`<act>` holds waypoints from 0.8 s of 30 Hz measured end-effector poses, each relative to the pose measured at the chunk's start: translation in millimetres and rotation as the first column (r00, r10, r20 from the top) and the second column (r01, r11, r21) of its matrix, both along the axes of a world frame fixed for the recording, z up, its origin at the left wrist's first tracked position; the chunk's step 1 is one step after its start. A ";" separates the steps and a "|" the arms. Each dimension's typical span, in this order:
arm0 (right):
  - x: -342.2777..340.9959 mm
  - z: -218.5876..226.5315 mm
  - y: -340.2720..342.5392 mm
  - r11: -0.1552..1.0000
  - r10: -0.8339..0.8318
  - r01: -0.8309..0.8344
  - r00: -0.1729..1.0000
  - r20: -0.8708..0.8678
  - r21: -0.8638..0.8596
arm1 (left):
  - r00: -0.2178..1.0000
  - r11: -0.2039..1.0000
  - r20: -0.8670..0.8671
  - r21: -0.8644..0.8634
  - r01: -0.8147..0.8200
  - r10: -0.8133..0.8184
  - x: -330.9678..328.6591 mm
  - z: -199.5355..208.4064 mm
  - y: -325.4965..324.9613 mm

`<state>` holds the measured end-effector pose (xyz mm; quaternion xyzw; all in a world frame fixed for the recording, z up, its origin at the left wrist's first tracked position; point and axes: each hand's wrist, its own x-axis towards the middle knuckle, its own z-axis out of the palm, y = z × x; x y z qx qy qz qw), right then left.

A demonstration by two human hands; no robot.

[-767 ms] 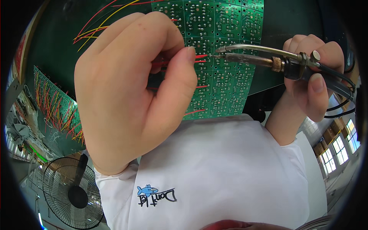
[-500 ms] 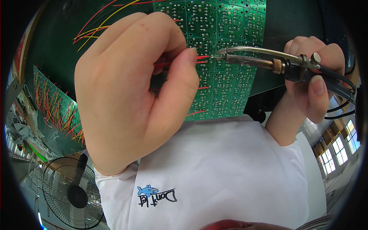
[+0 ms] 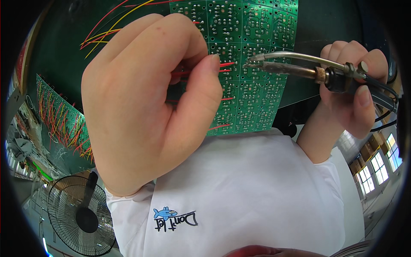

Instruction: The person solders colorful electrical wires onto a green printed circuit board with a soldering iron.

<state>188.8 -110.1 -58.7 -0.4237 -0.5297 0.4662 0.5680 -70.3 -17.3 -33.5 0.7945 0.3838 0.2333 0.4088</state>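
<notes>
My left hand (image 3: pixel 145 98) pinches a red wire (image 3: pixel 227 64) between thumb and forefinger; its end touches a solder point on the green circuit board panel (image 3: pixel 257 98). More red wires run beneath this hand and end on the board lower down. My right hand (image 3: pixel 353 81) is closed around a soldering iron (image 3: pixel 295 69) with a curved metal feed tube (image 3: pixel 295 55) clamped along it. The iron's tip sits over the board, a small gap to the right of the wire's end. My left palm and the other fingertips are hidden from view.
At the left lies another green board (image 3: pixel 62 113) crowded with red and yellow wires. Loose yellow and red wires (image 3: pixel 100 36) spread beyond my left hand on the dark green tabletop (image 3: pixel 64 55). A black fan (image 3: pixel 85 218) stands at the lower left. Black cables (image 3: pixel 381 122) trail from the iron.
My right hand has drawn the soldering iron a little to the right, so its tip has come away from the red wire's end. The left hand has hardly moved.
</notes>
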 end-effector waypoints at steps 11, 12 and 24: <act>18.6 -4.2 1.4 0.998 0.052 -0.054 0.988 -0.143 -0.010 | 0.998 0.997 0.065 0.071 -0.027 0.023 -0.7 5.0 5.1; 18.5 -4.2 0.6 0.999 0.050 -0.052 0.989 -0.141 -0.010 | 0.998 0.998 -0.015 0.038 0.054 -0.053 -3.2 8.9 13.3; 11.1 -2.5 -4.3 0.999 -0.020 0.014 0.980 -0.198 -0.034 | 0.998 0.998 0.050 -0.057 0.025 -0.022 -19.7 19.5 5.3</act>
